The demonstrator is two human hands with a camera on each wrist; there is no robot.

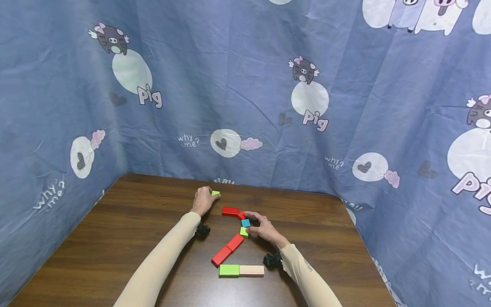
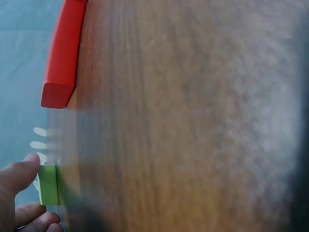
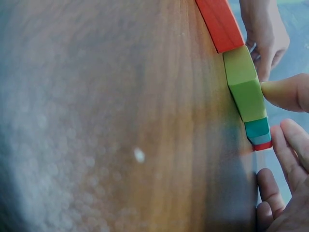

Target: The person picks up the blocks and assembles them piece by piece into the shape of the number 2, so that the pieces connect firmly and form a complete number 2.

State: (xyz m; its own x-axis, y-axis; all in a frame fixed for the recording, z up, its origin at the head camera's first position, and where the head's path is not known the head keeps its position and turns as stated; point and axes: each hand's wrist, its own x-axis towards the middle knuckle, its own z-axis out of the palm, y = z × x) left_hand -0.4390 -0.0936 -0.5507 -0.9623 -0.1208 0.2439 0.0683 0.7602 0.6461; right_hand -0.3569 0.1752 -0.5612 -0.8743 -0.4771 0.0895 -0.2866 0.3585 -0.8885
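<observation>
Near the table's back edge, my left hand [image 1: 203,201] pinches a small green block [image 1: 216,193]. In the left wrist view, the thumb lies on one side of that green block [image 2: 48,185] and the fingers on the other. My right hand [image 1: 267,231] is beside a curved row of blocks, its thumb against a green cube [image 1: 244,232]. Its fingertips reach a blue cube [image 1: 245,223] and a small red block [image 1: 241,215], as the right wrist view also shows. A long red block [image 1: 230,211] continues the row at the back.
Two long red blocks [image 1: 228,250] lie end to end, slanting toward the front left. Closer to me, a green block [image 1: 229,270] and a pale wooden block [image 1: 251,270] sit end to end. A blue patterned cloth [image 1: 261,94] hangs behind the brown table [image 1: 153,200].
</observation>
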